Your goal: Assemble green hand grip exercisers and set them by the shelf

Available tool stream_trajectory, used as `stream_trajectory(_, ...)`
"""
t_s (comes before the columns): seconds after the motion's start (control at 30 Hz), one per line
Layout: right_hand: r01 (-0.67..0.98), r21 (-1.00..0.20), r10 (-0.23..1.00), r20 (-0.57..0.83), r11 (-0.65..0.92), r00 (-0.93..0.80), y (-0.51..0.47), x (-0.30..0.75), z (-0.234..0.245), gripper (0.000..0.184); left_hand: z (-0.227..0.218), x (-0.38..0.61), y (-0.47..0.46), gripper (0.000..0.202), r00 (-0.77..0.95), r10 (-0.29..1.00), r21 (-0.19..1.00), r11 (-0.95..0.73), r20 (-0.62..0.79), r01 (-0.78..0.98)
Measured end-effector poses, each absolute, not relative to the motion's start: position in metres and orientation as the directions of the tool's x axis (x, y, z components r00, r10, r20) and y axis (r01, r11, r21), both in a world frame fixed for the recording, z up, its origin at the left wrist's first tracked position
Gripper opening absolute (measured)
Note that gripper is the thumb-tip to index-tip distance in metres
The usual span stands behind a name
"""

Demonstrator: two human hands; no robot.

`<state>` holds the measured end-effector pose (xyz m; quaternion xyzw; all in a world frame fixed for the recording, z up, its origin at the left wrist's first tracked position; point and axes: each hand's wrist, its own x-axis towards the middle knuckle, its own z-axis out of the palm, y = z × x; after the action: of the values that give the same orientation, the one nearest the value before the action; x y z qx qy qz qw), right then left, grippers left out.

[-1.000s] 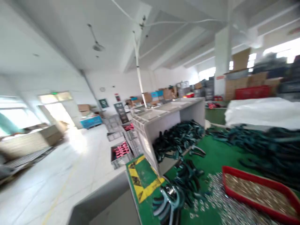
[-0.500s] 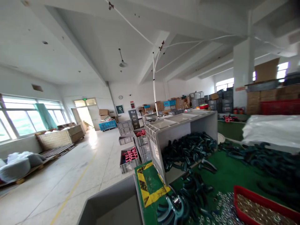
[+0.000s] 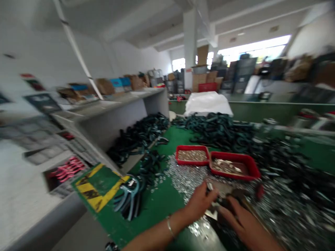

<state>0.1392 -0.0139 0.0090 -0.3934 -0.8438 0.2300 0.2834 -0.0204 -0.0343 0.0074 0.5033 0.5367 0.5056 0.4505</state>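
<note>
Right at the bottom of our view, our two bare hands work low over the green table (image 3: 159, 209), among a spill of silver washers (image 3: 185, 177). Our left hand (image 3: 200, 202), wearing one thin bangle (image 3: 169, 228), reaches forward with its fingers (image 3: 206, 195) slightly spread. Our right hand (image 3: 244, 223) comes in from the side with its fingers (image 3: 235, 209) bent. Between them lies a flat grey metal piece (image 3: 221, 190) (blurred, like much of this view), so we cannot tell whether either hand is gripping it. Just beyond sit two red trays (image 3: 192, 155) of washers, side by side. To the left, one stack of teal curved parts (image 3: 129, 198) rests beside a yellow-and-black taped patch (image 3: 98, 186); its small white label (image 3: 132, 182) is unreadable. Dark green heaps (image 3: 217, 130) lie behind, with a grey shelf unit (image 3: 112, 129) to their left, and a white plastic sheet (image 3: 208, 104) and cardboard boxes (image 3: 199, 82) stand farthest off.
</note>
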Motion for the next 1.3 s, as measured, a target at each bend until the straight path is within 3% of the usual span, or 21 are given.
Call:
stream_trajectory(0.07, 0.635, -0.625, 0.869, 0.152, 0.454, -0.471, -0.022, 0.153, -0.001, 0.033, -0.012, -0.02, -0.029, 0.03, -0.051, 0.995, 0.985, -0.072, 0.081, 0.156)
stream_trajectory(0.17, 0.475, -0.868, 0.867, -0.118, 0.147, -0.484, -0.024, 0.15, -0.011, 0.048, -0.021, -0.023, -0.031, 0.025, -0.003, 0.987, 0.963, -0.155, 0.16, 0.219)
stream_trajectory(0.23, 0.291, -0.932, 0.726, -0.354, -0.218, -0.59, -0.025, 0.145, -0.013, 0.063, -0.017, -0.026, -0.036, 0.023, 0.053, 0.978, 0.941, -0.208, 0.201, 0.266)
stream_trajectory(0.3, 0.241, -0.861, 0.555, -0.479, -0.448, -0.68, -0.025, 0.143, -0.013, 0.075, -0.015, -0.027, -0.038, 0.023, 0.094, 0.978, 0.93, -0.209, 0.189, 0.301)
stream_trajectory(0.33, 0.263, -0.848, 0.526, -0.499, -0.46, -0.689, -0.024, 0.144, -0.013, 0.079, -0.016, -0.027, -0.038, 0.024, 0.1, 0.982, 0.934, -0.186, 0.162, 0.304)
stream_trajectory(0.4, 0.35, -0.892, 0.619, -0.452, -0.287, -0.643, -0.023, 0.149, -0.013, 0.081, -0.021, -0.028, -0.036, 0.027, 0.08, 0.992, 0.955, -0.113, 0.094, 0.274)
stream_trajectory(0.5, 0.521, -0.828, 0.864, -0.094, 0.207, -0.494, -0.024, 0.155, -0.013, 0.06, -0.028, -0.027, -0.032, 0.029, 0.013, 0.999, 0.978, -0.035, 0.033, 0.205)
stream_trajectory(0.57, 0.566, -0.739, 0.89, 0.1, 0.366, -0.445, -0.026, 0.155, -0.016, 0.05, -0.027, -0.027, -0.032, 0.028, -0.004, 0.999, 0.975, -0.04, 0.042, 0.22)
stream_trajectory(0.63, 0.488, -0.826, 0.882, 0.024, 0.283, -0.471, -0.03, 0.152, -0.02, 0.051, -0.021, -0.028, -0.033, 0.027, 0.04, 0.996, 0.962, -0.09, 0.083, 0.259)
stream_trajectory(0.7, 0.354, -0.935, 0.773, -0.218, 0.01, -0.596, -0.033, 0.15, -0.022, 0.061, -0.015, -0.029, -0.034, 0.026, 0.121, 0.984, 0.944, -0.162, 0.132, 0.288)
stream_trajectory(0.77, 0.305, -0.936, 0.646, -0.345, -0.178, -0.681, -0.033, 0.15, -0.023, 0.068, -0.013, -0.03, -0.034, 0.026, 0.177, 0.973, 0.927, -0.201, 0.15, 0.317)
stream_trajectory(0.8, 0.312, -0.938, 0.668, -0.331, -0.153, -0.666, -0.032, 0.151, -0.021, 0.066, -0.013, -0.03, -0.033, 0.026, 0.178, 0.975, 0.924, -0.19, 0.137, 0.332)
stream_trajectory(0.87, 0.377, -0.924, 0.825, -0.164, 0.064, -0.541, -0.029, 0.153, -0.019, 0.053, -0.017, -0.027, -0.033, 0.026, 0.133, 0.987, 0.934, -0.133, 0.093, 0.332)
stream_trajectory(0.93, 0.439, -0.88, 0.893, -0.038, 0.183, -0.449, -0.027, 0.155, -0.017, 0.046, -0.02, -0.024, -0.032, 0.025, 0.076, 0.991, 0.947, -0.129, 0.112, 0.293)
stream_trajectory(1.07, 0.373, -0.921, 0.711, -0.335, -0.109, -0.619, -0.023, 0.156, -0.02, 0.068, -0.018, -0.018, -0.031, 0.017, 0.172, 0.931, 0.869, -0.363, 0.323, 0.336)
stream_trajectory(1.13, 0.383, -0.923, 0.759, -0.276, -0.038, -0.59, -0.021, 0.157, -0.021, 0.062, -0.017, -0.016, -0.03, 0.017, 0.198, 0.925, 0.856, -0.375, 0.323, 0.355)
stream_trajectory(1.2, 0.391, -0.914, 0.87, -0.102, 0.109, -0.482, -0.022, 0.158, -0.022, 0.048, -0.017, -0.015, -0.029, 0.02, 0.11, 0.956, 0.894, -0.294, 0.272, 0.338)
stream_trajectory(1.23, 0.369, -0.922, 0.887, -0.068, 0.12, -0.458, -0.023, 0.158, -0.022, 0.046, -0.017, -0.014, -0.029, 0.021, 0.056, 0.966, 0.91, -0.257, 0.253, 0.326)
stream_trajectory(1.3, 0.282, -0.959, 0.837, -0.153, 0.002, -0.525, -0.027, 0.157, -0.024, 0.05, -0.016, -0.013, -0.03, 0.021, 0.048, 0.963, 0.904, -0.264, 0.264, 0.337)
